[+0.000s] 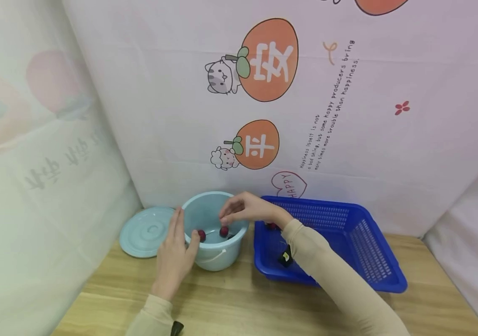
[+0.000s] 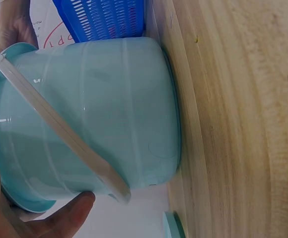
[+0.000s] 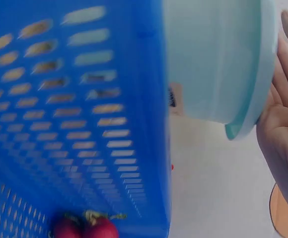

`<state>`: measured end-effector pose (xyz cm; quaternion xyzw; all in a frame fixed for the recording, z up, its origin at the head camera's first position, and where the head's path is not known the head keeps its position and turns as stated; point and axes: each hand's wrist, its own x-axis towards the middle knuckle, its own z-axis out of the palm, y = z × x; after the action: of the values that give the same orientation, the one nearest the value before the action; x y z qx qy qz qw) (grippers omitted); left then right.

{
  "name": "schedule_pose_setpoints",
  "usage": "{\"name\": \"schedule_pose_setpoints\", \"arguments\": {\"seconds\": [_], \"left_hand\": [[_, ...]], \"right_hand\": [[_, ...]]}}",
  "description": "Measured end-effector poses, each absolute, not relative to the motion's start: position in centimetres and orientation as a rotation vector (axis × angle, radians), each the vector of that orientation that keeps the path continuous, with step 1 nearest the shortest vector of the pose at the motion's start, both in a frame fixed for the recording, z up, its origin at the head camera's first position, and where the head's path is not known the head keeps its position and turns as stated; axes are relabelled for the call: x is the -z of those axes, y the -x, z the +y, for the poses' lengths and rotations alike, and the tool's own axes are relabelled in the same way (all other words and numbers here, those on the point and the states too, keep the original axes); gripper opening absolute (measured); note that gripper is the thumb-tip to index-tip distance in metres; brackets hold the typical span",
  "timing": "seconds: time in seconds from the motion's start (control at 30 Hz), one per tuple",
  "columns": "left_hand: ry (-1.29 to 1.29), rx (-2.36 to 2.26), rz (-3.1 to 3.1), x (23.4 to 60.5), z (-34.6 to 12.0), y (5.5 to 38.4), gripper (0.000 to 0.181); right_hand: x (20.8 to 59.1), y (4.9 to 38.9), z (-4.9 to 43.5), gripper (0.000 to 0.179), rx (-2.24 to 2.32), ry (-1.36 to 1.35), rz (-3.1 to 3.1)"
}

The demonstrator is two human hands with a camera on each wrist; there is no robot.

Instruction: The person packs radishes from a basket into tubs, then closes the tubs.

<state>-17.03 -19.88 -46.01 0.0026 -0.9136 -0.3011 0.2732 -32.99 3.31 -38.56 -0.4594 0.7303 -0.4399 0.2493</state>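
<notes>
A pale blue bucket [image 1: 218,252] stands upright with its handle hanging at the front. My left hand [image 1: 174,256] rests against its left rim, fingers straight and thumb apart on the near side; the left wrist view shows the thumb [image 2: 77,213] by the bucket wall. Over the bucket's opening my right hand [image 1: 243,208] has thumb and fingertips together. Right beneath those fingertips is a dark red cherry [image 1: 224,231], apparently hanging by its stem, though the stem is hidden. Another cherry [image 1: 201,235] lies inside at the left. Red cherries [image 3: 100,230] with green stems are in the blue basket [image 1: 383,247].
The basket stands close to the bucket's right side, under my right forearm. A pale blue lid [image 1: 146,232] lies behind my left hand. Beside the right sleeve is a black object [image 1: 286,256] with a yellow mark. A printed cloth [image 1: 171,116] hangs behind the wooden table [image 1: 230,308].
</notes>
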Motion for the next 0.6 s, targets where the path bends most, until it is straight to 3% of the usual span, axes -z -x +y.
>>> {"name": "schedule_pose_setpoints", "arguments": {"seconds": [0.6], "left_hand": [[-0.002, 0.785, -2.441, 46.5, -19.8, 17.5, 0.072]], "right_hand": [[40.0, 33.4, 4.5, 0.018, 1.422, 1.183, 1.828]]}}
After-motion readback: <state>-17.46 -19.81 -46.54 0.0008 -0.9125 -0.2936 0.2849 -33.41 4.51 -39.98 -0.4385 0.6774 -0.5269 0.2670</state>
